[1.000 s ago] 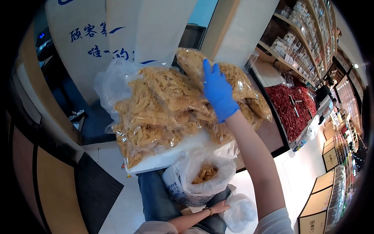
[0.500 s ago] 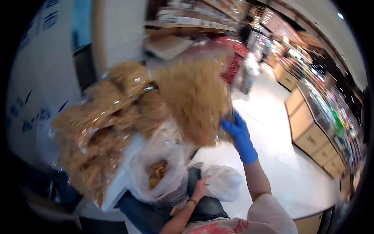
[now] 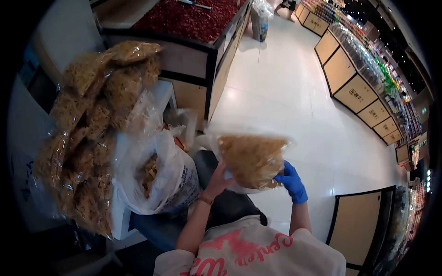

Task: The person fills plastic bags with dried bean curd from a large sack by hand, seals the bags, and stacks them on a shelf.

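A clear bag of tan dried food [image 3: 252, 158] is in front of me, above my lap, slightly blurred. My right hand [image 3: 293, 184], in a blue glove, grips its lower right edge. On its left side my bare left hand [image 3: 218, 180] is closed on a thin white plastic bag [image 3: 239, 188], which shows behind and below the clear bag. Left of my knees stands a large open white sack [image 3: 182, 181] with printing on its side. Brownish-yellow pieces [image 3: 149, 175] lie inside it.
Several clear bags of similar dried food [image 3: 87, 133] are piled on a white stand [image 3: 121, 221] at my left. Beyond is a dark-edged bin of dark red goods [image 3: 184, 20]. Wooden display counters [image 3: 357, 94] line the right, across a pale tiled floor [image 3: 271, 96].
My right hand has brought the clear bag down from up front to above my lap. My left hand has risen to its left side with the white plastic bag. The view has tilted downward.
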`<state>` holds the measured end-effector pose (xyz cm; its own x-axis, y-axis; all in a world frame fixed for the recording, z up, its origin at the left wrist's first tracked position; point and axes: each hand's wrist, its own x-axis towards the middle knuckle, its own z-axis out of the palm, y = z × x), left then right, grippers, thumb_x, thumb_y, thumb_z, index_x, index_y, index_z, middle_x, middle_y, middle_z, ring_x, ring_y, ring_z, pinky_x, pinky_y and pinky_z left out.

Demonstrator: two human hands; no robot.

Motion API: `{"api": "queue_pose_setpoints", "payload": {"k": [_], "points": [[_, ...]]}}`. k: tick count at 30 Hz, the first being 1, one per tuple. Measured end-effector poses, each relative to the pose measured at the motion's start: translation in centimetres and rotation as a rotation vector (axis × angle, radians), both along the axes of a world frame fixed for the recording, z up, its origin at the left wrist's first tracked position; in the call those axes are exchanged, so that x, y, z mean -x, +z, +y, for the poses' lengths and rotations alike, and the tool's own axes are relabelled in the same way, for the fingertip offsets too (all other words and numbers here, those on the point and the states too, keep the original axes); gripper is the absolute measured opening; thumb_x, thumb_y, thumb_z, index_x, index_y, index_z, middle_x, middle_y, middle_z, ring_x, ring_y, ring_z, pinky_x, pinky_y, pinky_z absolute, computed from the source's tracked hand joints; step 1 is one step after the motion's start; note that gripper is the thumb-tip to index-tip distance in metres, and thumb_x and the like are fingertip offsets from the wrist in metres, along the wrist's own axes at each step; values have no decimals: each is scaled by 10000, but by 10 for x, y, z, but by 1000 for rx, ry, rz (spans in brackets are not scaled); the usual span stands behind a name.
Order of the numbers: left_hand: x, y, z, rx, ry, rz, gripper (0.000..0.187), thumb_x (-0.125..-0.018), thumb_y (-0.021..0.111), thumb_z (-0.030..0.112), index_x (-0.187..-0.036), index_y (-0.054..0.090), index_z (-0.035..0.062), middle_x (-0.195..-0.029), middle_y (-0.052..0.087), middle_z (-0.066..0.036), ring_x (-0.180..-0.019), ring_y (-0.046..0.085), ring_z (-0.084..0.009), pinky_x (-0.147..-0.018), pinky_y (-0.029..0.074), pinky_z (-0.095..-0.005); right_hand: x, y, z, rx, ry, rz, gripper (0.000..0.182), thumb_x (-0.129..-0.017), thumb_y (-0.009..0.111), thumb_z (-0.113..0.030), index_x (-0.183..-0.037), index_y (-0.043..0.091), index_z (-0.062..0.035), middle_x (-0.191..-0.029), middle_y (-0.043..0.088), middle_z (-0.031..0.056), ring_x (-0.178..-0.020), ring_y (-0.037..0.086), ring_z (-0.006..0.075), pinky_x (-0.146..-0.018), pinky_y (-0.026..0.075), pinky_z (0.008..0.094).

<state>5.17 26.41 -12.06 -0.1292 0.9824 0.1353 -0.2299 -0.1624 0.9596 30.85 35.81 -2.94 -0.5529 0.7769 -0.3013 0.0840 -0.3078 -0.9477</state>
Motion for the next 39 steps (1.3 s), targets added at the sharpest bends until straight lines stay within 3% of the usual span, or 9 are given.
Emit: {"api": "queue_pose_setpoints", "payload": {"k": [2, 6, 11, 15, 21, 27, 32, 38, 39], "points": [[-10, 4, -3, 93, -52, 57, 646, -764, 722, 256, -1277, 429, -5, -1233, 538, -118, -1178, 473, -238, -989, 370, -336, -7, 6, 13, -78, 221, -129, 654, -703, 696, 37, -1304, 439, 6, -1226, 539, 65, -1161, 480, 180, -993, 373, 325], [-28, 17, 0, 53, 119, 68, 729, -625, 821, 165, -1225, 444, -6, -1180, 538, -125, -1014, 585, -250, -864, 472, -327, 22, 94, 7, -302, 134, 432, 771, -655, 758, -50, -1341, 411, 3, -1346, 459, 165, -1311, 358, 280, -1092, 231, 369], [-46, 36, -3, 107, 199, 491, 602, -616, 808, 416, -1046, 588, 57, -995, 507, -157, -844, 594, -369, -690, 505, -417, 74, 167, -15, -1231, 89, -667, 759, -635, 777, -449, -1238, 535, -57, -1193, 580, 140, -1095, 560, 275, -900, 462, 355], [-51, 37, -4, 112, 191, 536, 725, -589, 808, 463, -1144, 531, 88, -1062, 493, -141, -860, 599, -357, -694, 512, -421, 91, 109, 13, -1338, 591, -1050, 385, -779, 609, -491, -920, 613, -132, -818, 623, 67, -766, 610, 282, -644, 495, 386], [-35, 27, -9, -20, 179, 618, 721, -606, 822, 400, -1178, 544, 60, -1109, 509, -152, -991, 564, -362, -815, 488, -389, 72, 111, 26, -1063, 760, -724, 398, -717, 633, -180, -1111, 591, -135, -953, 667, 102, -781, 636, 325, -688, 519, 354], [-6, 13, 8, 203, 354, 236, 626, -750, 713, 99, -1291, 413, 0, -1143, 576, -152, -1088, 539, -236, -926, 426, -339, 11, 81, 36, -799, -125, -440, 212, -916, 537, -150, -1049, 623, -9, -870, 677, 88, -807, 606, 106, -766, 483, 264], [24, 3, 32, 283, 213, 327, 446, -784, 638, 241, -1108, 539, -48, -932, 647, -190, -864, 634, -265, -742, 481, -346, -6, 60, 7, -934, -419, -281, 224, -936, 518, -139, -1042, 629, 24, -941, 667, 61, -850, 585, 108, -794, 454, 242], [44, 33, 38, 473, 180, 74, 377, -870, 544, 277, -974, 607, -80, -829, 656, -113, -765, 608, -181, -689, 462, -320, 17, 13, -18, -1040, -57, -203, 303, -767, 722, -223, -1027, 655, -82, -658, 631, 86, -490, 560, 185, -516, 455, 269], [49, 31, 39, 392, 259, 76, 379, -876, 538, 276, -987, 601, -81, -854, 653, -119, -794, 604, -177, -714, 458, -319, 38, 35, -31, -1026, 78, -539, 380, -738, 750, -257, -1081, 635, -141, -650, 620, 116, -506, 600, 203, -527, 472, 283]]}}
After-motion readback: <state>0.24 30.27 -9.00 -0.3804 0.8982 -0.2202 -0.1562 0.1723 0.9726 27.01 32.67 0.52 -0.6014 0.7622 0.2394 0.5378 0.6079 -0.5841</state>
